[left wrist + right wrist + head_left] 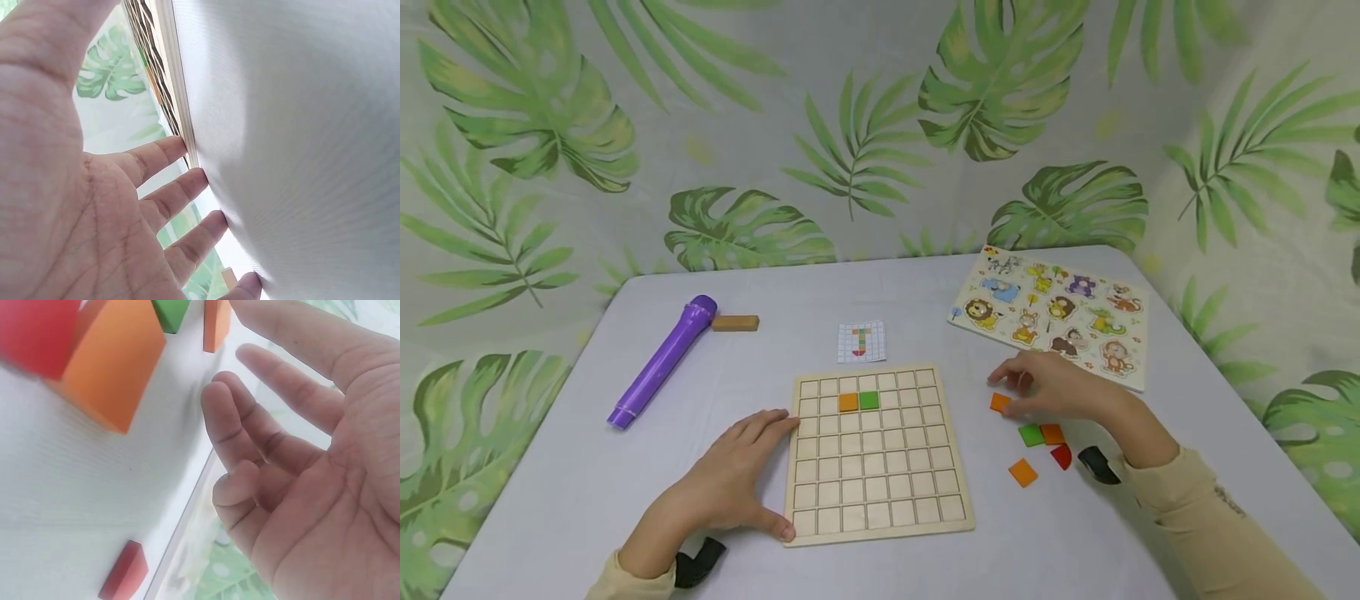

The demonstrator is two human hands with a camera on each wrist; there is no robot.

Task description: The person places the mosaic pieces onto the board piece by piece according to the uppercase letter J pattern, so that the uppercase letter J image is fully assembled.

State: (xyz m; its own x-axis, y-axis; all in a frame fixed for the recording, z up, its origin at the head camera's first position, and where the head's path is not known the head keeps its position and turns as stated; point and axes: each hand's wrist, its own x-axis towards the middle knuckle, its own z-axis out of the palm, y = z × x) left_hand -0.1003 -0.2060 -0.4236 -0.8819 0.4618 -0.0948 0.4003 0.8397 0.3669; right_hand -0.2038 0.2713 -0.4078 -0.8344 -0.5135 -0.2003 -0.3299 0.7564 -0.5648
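A pale wooden grid board [880, 462] lies flat, with an orange tile [847, 402] and a green tile [868, 400] side by side in an upper row. My left hand [730, 475] rests along the board's left edge, fingers spread, thumb at the near corner. Over at the right, my right hand [1052, 387] hovers over the table with loosely bent fingers. Its thumb is beside a loose orange tile [1000, 402]; whether they touch I cannot tell. Closer to me lie a green tile [1032, 434], two orange tiles, one of them apart [1022, 472], and a red quarter-round piece [1062, 456].
Behind the board lies a small pattern card [861, 342]. A purple tube-shaped microphone [662, 362] and a wooden block [735, 323] sit at the left. An animal puzzle board [1052, 312] lies at the back right. The right wrist view shows another reddish piece [124, 572].
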